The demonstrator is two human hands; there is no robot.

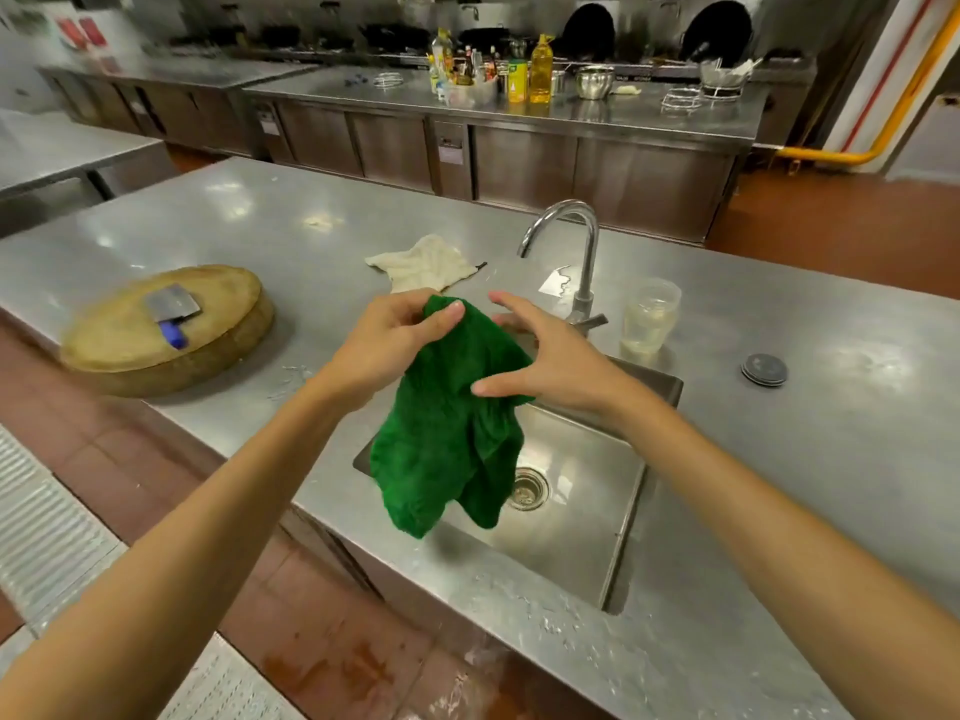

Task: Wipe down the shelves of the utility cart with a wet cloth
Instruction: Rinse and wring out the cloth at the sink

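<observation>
Bright, even light falls from overhead. The steel counter (291, 210) throws back soft white glare patches at 10 o'clock and 3 o'clock. A faint shadow lies under the cloth (452, 423) on the sink (571, 537) floor, toward 6 o'clock. The chopping board (130, 345) at 9 o'clock is smeared, and the walls at 11 o'clock blur heavily. Straight edges bow near the frame's rim.

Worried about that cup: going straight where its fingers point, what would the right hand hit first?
Likely the green cloth pinched by the left hand; the right hand points away from the cup.
</observation>
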